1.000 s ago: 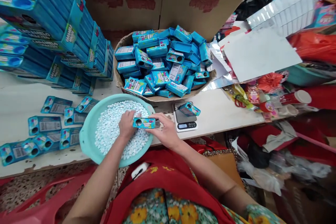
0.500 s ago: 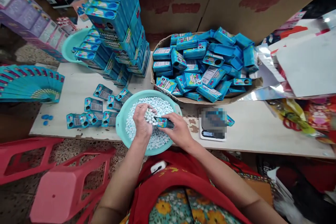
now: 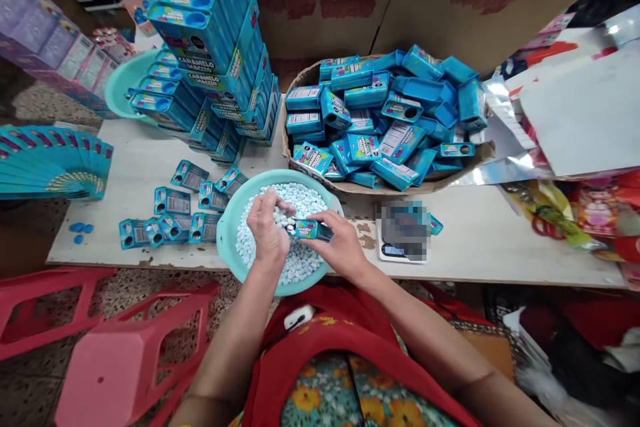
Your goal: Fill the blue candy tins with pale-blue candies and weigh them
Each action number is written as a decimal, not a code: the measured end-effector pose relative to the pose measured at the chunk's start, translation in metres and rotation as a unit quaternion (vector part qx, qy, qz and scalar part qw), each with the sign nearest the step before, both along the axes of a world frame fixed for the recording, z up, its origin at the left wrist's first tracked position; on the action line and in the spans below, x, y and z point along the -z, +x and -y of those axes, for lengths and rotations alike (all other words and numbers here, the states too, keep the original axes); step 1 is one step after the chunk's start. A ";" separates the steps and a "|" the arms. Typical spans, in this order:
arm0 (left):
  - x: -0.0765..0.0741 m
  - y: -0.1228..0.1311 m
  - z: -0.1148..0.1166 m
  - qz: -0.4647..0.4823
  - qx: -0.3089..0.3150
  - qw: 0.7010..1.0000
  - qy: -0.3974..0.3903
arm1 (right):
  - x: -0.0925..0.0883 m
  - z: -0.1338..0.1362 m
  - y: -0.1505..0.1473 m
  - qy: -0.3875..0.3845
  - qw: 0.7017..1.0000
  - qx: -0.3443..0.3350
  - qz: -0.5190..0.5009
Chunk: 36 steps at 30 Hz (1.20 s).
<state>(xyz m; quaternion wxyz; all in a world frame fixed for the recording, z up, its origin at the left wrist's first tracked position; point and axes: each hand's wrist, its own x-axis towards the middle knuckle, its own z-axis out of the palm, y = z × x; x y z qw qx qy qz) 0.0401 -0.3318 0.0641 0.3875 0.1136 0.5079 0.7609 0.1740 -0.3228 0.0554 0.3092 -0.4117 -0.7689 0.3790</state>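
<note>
Just below frame centre, the right hand point(image 3: 343, 248) grips a small blue box point(image 3: 310, 230). The box lies level, its long axis running left to right and its left end meeting the left hand point(image 3: 267, 232), which cups white candies point(image 3: 283, 218). Both hover over the teal basin point(image 3: 225, 235) on the bench point(image 3: 480, 233). Beyond, a basket point(image 3: 306, 72) holds more boxes.

Item 1, as I log it: small blue carton point(image 3: 311, 229), bright label up, lying level with its long side running left to right, just below centre of the frame. The right hand point(image 3: 341, 248) pinches it in its fingers.

Item 2: pale blue-white tablets point(image 3: 300, 265), small and round, heaped in a teal bowl point(image 3: 225, 240) at the desk's near edge. A clutch is cupped in the left hand point(image 3: 265, 232), touching the carton's left end.
</note>
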 end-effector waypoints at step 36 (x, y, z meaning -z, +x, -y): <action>-0.019 0.025 -0.019 -0.025 0.123 0.992 -0.018 | -0.004 0.016 0.078 -0.087 0.979 0.111 -0.146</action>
